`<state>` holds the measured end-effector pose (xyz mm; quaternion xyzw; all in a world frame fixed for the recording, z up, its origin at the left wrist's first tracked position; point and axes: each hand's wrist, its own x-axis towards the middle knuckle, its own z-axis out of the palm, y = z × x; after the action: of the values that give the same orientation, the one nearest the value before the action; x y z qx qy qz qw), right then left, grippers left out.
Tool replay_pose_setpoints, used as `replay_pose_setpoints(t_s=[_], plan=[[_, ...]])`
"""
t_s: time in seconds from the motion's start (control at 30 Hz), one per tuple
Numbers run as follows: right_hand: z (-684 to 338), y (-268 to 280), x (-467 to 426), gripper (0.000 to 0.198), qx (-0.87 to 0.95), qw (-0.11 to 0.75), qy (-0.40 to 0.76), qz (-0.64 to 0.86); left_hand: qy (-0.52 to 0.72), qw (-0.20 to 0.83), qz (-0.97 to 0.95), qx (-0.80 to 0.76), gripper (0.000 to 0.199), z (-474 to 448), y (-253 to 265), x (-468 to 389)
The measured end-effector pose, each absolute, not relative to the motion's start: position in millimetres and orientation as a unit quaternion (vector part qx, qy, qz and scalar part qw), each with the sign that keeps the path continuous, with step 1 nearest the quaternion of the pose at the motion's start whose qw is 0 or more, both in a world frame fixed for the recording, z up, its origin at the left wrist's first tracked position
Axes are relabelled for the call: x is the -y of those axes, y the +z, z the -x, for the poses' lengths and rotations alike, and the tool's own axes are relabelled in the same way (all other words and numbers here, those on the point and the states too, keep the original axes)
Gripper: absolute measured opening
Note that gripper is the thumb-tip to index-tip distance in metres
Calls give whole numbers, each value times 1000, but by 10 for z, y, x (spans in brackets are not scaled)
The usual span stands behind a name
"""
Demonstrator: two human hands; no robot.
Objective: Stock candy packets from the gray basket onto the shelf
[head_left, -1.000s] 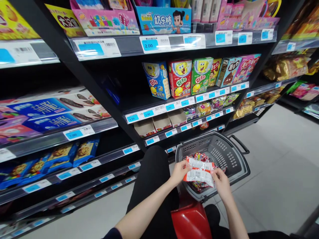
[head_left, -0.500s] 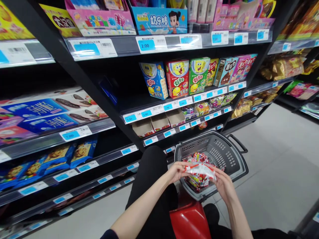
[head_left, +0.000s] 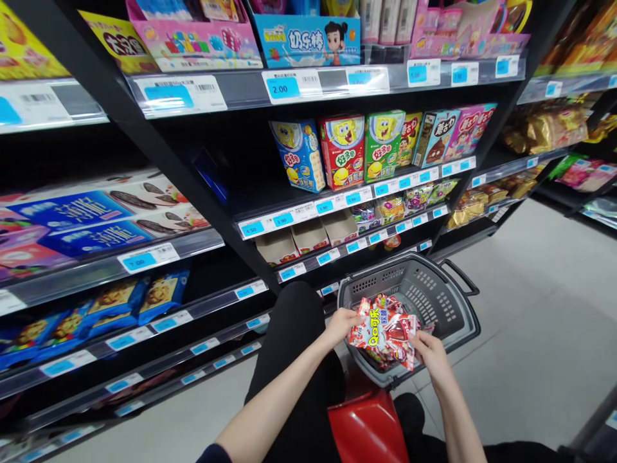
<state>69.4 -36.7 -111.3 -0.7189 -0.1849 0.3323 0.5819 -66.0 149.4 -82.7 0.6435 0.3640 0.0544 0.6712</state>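
Between my hands, a red and white candy bag [head_left: 384, 332] with yellow lettering is stretched out, its printed front facing up. My left hand [head_left: 343, 326] pinches its left edge. On the opposite edge, the fingers of my right hand [head_left: 430, 354] are closed on the wrapper. Beneath the bag is a grey shopping basket [head_left: 446, 308] with slotted walls and a black handle. More red candy bags lie in the basket, partly covered by the one I hold.
Black shelves in front carry cartoon snack boxes [head_left: 343, 151], cardboard trays [head_left: 308, 236] and price tags. Blue biscuit boxes [head_left: 103, 206] and blue cookie bags [head_left: 161, 292] fill the left shelves. A red stool [head_left: 369, 427] is between my legs. Grey floor tiles [head_left: 540, 283] extend right.
The candy bag has turned from a folded, edge-on view with its silvery side showing to flat, with the printed front up. Both hands still grip its edges.
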Motion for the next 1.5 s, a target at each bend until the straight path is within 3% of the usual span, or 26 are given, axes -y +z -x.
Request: replay_pose_setpoints(t_s=[0.17,0.27,0.37,0.5,0.6,0.73,0.83,0.9,0.97,1.03,1.1,1.3,1.37,1.5], plan=[[-640,-1110,340,39,157,619,396,660,67,736,-581,-339,31,697,-865,-1534],[-618,-1004,345,40,184,598,357,694,71,702,-616,-350,35,716,-919,-1539],[-484,-847,312,40,249,528,227,780,65,678,-632,-368,38,721,-955,-1474],[-100,-722,156,34,370,331,-58,866,9,855,-461,-238,67,719,-945,-1276],[140,-720,33,28,451,246,-134,847,-16,918,-378,-117,66,735,-933,-1148],[89,-720,39,20,514,325,-32,793,-7,910,-378,-168,46,749,-923,-1136],[-204,-733,169,20,401,419,-13,814,9,916,-358,-183,42,743,-891,-1224],[-405,-770,255,44,313,507,49,801,2,921,-352,-167,44,745,-864,-1291],[-536,-819,309,68,269,613,199,716,-16,920,-360,-153,48,755,-842,-1340],[-582,-863,325,77,240,671,319,625,-35,915,-374,-148,55,764,-826,-1355],[-572,-893,316,72,221,681,354,602,-26,908,-390,-152,67,763,-809,-1338],[-492,-942,272,48,186,675,311,642,119,860,-458,-193,101,708,-771,-1258],[-467,-954,257,42,189,670,292,656,139,839,-480,-214,96,699,-788,-1263],[-438,-982,214,39,174,697,276,639,152,800,-523,-253,64,704,-843,-1307]])
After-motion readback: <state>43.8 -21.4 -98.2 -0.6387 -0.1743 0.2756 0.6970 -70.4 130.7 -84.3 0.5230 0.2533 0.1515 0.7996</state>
